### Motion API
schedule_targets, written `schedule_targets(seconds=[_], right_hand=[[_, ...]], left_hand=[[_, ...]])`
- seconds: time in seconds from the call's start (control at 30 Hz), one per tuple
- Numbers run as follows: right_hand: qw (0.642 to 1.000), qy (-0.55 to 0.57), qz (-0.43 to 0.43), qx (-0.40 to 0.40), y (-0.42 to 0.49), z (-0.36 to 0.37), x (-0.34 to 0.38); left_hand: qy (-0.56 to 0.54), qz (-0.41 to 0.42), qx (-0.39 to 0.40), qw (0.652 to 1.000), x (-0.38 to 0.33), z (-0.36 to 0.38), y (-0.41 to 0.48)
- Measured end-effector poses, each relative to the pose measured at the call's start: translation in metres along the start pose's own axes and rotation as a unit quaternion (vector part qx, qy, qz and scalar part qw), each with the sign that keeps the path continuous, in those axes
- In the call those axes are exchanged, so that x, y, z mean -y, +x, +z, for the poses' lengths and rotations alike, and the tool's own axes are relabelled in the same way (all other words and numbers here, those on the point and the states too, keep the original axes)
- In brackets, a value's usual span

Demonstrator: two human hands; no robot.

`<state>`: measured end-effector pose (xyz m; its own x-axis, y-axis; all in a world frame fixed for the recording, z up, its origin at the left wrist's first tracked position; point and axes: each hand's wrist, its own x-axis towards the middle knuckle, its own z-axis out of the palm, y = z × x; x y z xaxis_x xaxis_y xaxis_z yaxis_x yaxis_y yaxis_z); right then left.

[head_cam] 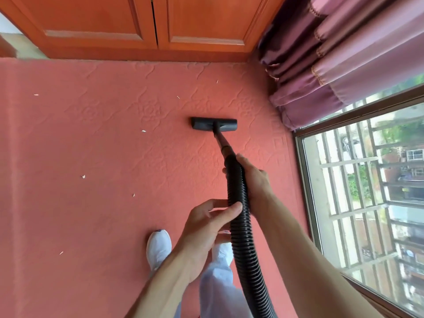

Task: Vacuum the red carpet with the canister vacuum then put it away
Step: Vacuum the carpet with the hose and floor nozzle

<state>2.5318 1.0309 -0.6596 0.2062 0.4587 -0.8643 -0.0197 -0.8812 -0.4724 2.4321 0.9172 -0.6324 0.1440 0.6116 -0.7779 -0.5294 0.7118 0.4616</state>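
On my feed, the person stands on the red carpet (91, 157) with both hands on the black vacuum hose (243, 228). The right hand (253, 180) is wrapped round the top of the ribbed hose, just below where it joins the smooth tube (221, 140), with the fingers curled round the far side and out of my sight. The left hand (206, 226) grips the hose lower down, nearer the body: its thumb lies across the ribs and its fingers are curled loosely on the left side. I cannot tell how firmly it holds.

The tube slopes down and away from the right hand to the nozzle (213, 124), which lies flat on the carpet, set crosswise, well short of the wooden cupboard doors (91, 24) along the far edge. Small white scraps (143, 131) dot the carpet to the left of the nozzle, with two more beyond it, all apart from it.

A purple curtain (332, 65) hangs at upper right above a barred window (367, 180). Below the left hand I see a white shoe (158, 247) on the carpet and a pale trouser leg (218, 283) beside the hose.
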Motion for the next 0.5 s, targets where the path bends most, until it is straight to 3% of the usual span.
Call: schedule_targets(seconds=[0.17,0.33,0.5], right_hand=[[1.000,-0.010,-0.018,-0.017,0.047,0.020,0.002],[0.997,-0.026,-0.071,-0.029,0.063,0.010,0.034],[0.998,-0.035,-0.054,0.019,0.046,-0.020,0.061]], left_hand=[[-0.030,-0.017,-0.084,0.996,0.000,0.008,0.044],[-0.079,0.024,-0.062,0.995,-0.001,0.026,0.065],[-0.116,0.035,-0.039,0.992,0.002,0.056,0.061]])
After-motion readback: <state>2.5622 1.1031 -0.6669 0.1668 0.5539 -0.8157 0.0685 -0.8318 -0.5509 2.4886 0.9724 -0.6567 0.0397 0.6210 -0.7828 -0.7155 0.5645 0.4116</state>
